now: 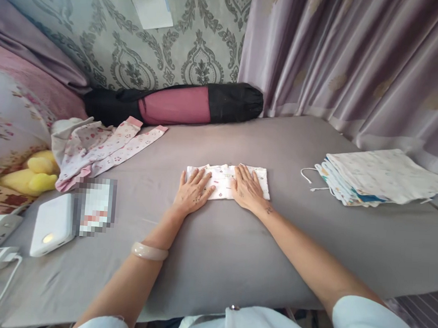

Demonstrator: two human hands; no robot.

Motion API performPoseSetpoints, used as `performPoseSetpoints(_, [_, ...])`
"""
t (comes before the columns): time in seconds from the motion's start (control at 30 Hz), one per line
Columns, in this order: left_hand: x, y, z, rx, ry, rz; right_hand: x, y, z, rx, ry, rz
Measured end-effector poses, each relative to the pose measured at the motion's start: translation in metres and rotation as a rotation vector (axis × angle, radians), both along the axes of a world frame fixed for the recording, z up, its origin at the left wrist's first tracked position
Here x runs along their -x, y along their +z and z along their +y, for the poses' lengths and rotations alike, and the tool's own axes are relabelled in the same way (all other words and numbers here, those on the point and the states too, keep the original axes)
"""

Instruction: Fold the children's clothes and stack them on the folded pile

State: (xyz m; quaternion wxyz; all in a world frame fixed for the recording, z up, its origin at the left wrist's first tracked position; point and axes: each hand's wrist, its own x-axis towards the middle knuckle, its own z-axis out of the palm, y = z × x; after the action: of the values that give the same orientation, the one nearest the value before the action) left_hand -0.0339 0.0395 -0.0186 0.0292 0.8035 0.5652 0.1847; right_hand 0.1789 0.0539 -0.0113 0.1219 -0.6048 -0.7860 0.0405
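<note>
White printed cloth folded flat, centre of frame.
Left hand and right hand press it, fingers loosely spread, apparently smoothing; lifting would call for pinching an edge.

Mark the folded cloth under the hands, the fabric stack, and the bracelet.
Folded cloth (222,187): head view, its printed middle.
Fabric stack (387,172): head view, its top layer.
Bracelet (149,251): head view, middle of its band.

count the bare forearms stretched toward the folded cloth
2: left forearm, wearing a bangle, at lower left; right forearm at lower right, both leading to the folded cloth.
</note>
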Motion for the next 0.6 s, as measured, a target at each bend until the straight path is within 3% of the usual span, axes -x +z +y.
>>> performPoseSetpoints(0.23, [0.0, -0.001, 0.001, -0.009, 0.023, -0.03, -0.004, 0.011, -0.001, 0.078, -0.008, 0.008])
performPoseSetpoints(0.33, [0.0, 0.0, 0.001, 0.004, 0.022, 0.009, -0.018, 0.018, -0.006, 0.037, -0.048, -0.03])
performPoseSetpoints(0.6, [-0.003, 0.004, 0.001, -0.048, -0.017, 0.129, -0.04, 0.005, -0.014, 0.032, -0.058, -0.126])
